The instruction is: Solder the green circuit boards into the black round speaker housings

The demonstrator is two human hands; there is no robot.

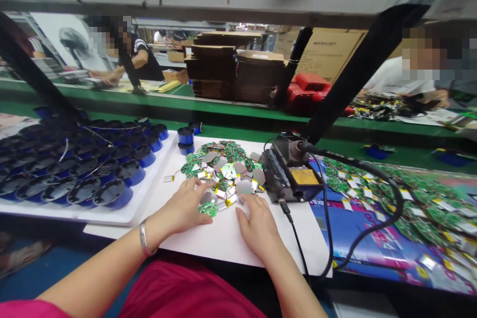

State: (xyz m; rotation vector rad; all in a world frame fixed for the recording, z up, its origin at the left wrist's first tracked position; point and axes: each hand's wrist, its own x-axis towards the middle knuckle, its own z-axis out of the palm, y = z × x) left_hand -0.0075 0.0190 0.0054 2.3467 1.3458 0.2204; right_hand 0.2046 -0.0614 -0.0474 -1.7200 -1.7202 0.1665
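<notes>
My left hand and right hand lie open and hold nothing. Their fingertips touch the near edge of the boards, piled just ahead on the sheet. I judge I'm sorting; lifting one calls for a fine pinch.

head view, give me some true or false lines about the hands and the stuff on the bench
1. The left hand and the right hand are at the near edge of the pile of circuit boards. True.
2. The tray of blue cups lies right of the pile. False: it lies left of it.
3. A bracelet sits on the left wrist. True.
4. The right hand grips the black cable. False: it lies on the white sheet, apart from the cable.
</notes>
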